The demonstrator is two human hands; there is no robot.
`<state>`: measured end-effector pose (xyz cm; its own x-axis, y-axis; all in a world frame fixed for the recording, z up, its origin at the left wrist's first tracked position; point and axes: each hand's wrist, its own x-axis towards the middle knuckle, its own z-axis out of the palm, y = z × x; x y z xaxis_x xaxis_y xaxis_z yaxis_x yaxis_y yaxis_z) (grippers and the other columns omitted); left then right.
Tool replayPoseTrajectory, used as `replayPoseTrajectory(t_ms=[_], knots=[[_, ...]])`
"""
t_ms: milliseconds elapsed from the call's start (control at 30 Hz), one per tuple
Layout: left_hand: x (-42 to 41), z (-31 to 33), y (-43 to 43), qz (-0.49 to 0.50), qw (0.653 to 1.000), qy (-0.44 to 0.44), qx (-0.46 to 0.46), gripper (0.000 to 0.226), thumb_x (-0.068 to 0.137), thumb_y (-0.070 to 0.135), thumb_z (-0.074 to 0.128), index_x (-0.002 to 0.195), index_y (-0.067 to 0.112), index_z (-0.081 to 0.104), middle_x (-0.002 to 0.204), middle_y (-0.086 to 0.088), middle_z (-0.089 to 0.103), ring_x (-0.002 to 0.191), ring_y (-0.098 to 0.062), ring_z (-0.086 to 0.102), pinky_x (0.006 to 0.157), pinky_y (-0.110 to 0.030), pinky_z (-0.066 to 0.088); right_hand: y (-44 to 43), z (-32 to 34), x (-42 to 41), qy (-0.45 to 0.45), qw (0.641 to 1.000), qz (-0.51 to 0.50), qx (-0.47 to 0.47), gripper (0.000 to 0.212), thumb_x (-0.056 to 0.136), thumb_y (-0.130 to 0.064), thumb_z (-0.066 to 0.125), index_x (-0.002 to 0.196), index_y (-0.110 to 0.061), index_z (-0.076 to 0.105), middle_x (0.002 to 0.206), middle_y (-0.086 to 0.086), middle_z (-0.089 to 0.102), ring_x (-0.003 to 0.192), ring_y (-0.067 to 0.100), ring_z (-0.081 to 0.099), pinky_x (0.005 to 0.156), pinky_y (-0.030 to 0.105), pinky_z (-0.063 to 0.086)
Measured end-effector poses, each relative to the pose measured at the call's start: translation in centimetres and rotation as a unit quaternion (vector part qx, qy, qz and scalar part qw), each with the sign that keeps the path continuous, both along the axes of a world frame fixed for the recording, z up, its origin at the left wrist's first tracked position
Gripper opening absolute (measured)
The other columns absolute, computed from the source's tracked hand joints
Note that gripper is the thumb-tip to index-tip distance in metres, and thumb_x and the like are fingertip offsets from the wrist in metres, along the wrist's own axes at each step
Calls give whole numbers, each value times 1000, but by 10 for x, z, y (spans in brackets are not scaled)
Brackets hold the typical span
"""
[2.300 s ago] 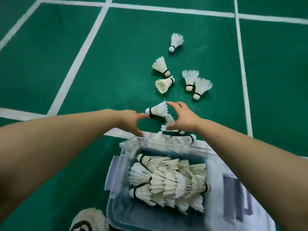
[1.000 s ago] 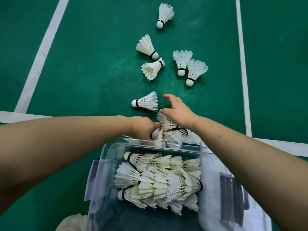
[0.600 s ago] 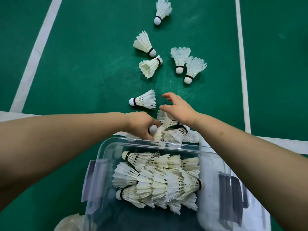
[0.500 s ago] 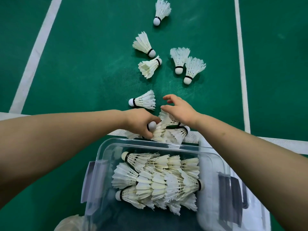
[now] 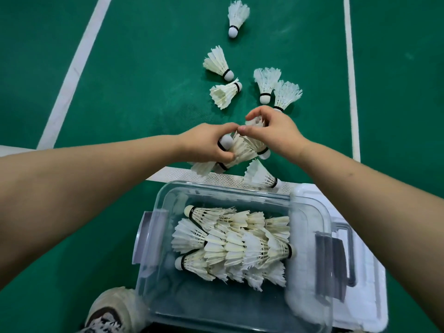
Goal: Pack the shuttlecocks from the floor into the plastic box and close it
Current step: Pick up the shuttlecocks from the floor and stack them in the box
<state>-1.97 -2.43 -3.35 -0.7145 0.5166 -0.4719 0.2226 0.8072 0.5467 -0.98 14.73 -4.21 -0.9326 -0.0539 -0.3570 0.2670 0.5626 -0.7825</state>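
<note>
A clear plastic box [image 5: 157,236] stands open on the green floor, with several white shuttlecocks [image 5: 233,243] lying in rows inside. Just beyond its far rim, my left hand [image 5: 206,143] grips a bunch of shuttlecocks [image 5: 242,150], a white cork showing between its fingers. My right hand [image 5: 274,131] is closed on the same bunch from the right, a feather skirt poking up past its fingers. One loose shuttlecock [image 5: 259,176] lies against the box's far rim. Several more are scattered farther out: the nearest pair [image 5: 276,90], two to the left [image 5: 222,80] and the farthest one [image 5: 236,18].
The box's lid [image 5: 355,272] lies flat on the floor to the right of the box, partly under my right forearm. My shoe [image 5: 108,311] is at the box's near left corner. White court lines [image 5: 74,70] cross the floor on the left, on the right and under my hands.
Both hands have closed on the shuttlecocks near the box's far rim and lifted them as a bunch. The single shuttlecock that lay beyond my left hand is gone from the floor.
</note>
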Motion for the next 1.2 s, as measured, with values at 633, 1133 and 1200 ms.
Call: replayPoseTrajectory(t_ms=[633, 1133, 1200], knots=[[84, 190, -23, -65, 979, 188, -41, 61, 80, 28, 66, 134, 37, 40, 78, 4, 52, 69, -16, 49, 63, -22, 35, -20, 170, 107, 224, 970, -79, 45, 32, 81, -34, 69, 60, -20, 49, 76, -1, 51, 61, 7, 47, 52, 17, 37], [155, 133, -54, -43, 994, 80, -57, 68, 81, 30, 64, 138, 46, 31, 92, 2, 55, 78, -16, 52, 67, -22, 38, -59, 118, 178, 123, 986, -106, 47, 19, 86, -32, 64, 80, -15, 59, 102, 2, 46, 88, 12, 44, 63, 18, 25], [154, 125, -60, -36, 995, 76, -53, 65, 82, 30, 63, 137, 45, 33, 88, 2, 56, 67, -10, 50, 58, -21, 38, -62, 109, 177, 116, 984, -131, 36, 21, 86, -33, 64, 78, -15, 56, 102, 2, 45, 85, 13, 44, 59, 15, 28]])
